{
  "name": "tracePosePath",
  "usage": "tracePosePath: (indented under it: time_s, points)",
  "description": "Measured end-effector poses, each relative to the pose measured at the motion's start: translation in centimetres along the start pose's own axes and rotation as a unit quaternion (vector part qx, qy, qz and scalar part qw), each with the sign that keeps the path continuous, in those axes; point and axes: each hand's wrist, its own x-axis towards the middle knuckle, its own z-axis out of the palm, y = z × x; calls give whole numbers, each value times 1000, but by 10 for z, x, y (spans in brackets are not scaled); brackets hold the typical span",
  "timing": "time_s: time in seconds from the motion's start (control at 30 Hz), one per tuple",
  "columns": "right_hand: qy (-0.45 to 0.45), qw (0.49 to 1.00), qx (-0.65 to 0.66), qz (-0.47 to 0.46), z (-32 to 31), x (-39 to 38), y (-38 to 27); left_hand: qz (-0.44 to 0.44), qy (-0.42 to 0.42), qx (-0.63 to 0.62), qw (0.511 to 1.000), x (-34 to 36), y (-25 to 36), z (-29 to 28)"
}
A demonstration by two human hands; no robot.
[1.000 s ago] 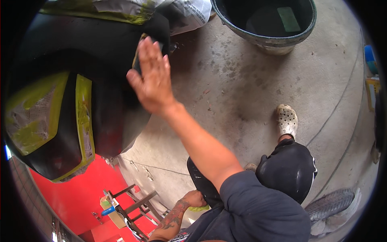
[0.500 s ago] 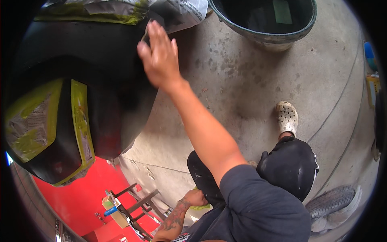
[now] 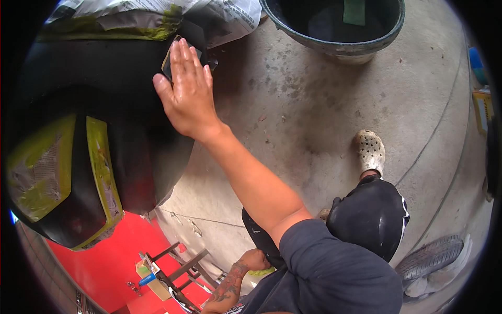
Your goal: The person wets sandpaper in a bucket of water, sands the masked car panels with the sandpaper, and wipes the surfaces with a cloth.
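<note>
My right hand (image 3: 191,97) lies flat on a dark, matte vehicle panel (image 3: 94,60), fingers stretched forward. Beneath its fingers is a small dark sheet with a tan edge, which looks like sandpaper (image 3: 167,65); most of it is hidden by the hand. My fingers look wet. At my thigh, low in the picture, my left hand (image 3: 254,259) is closed in a fist. A soft yellow-green thing (image 3: 262,272) shows beside and below the fist; its kind cannot be made out. Yellow-green masking tape (image 3: 99,152) and paper cover parts of the panel.
A dark bucket (image 3: 340,48) with water stands at the top. Plastic sheeting (image 3: 232,21) hangs at the panel's far edge. A tyre (image 3: 431,256) lies at lower right. At lower left are a wooden stand (image 3: 185,269) and a red surface (image 3: 99,267). Dark wet spots mark the concrete floor (image 3: 314,104).
My right hand has slid left and toward me along the panel, the sandpaper moving with it. My left hand stays at my thigh. The whole view has shifted slightly.
</note>
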Motion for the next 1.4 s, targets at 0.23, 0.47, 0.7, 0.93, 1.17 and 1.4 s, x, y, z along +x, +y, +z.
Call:
tracePosePath:
  time_s: [0.23, 0.47, 0.7, 0.93, 1.17, 1.4]
  points:
    - [46, 994, 94, 31, -11, 60, 56, 28, -9, 11, 999, 8, 6, -4]
    - [41, 998, 42, -20, 8, -12, 52, -22, -81, 47, 995, 1, 25, -42]
    - [32, 919, 354, 170, 3, 31, 75, 16, -29, 25, 999, 13, -7, -7]
    - [-64, 824, 506, 245, -3, -34, 41, -8, -59, 72, 996, 4, 17, -38]
    - [85, 973, 199, 78, 1, -2, 72, -60, -91, -6, 994, 5, 40, -46]
    - [-6, 1000, -19, -4, 46, -125, 31, -10, -49, 58, 997, 4, 35, -55]
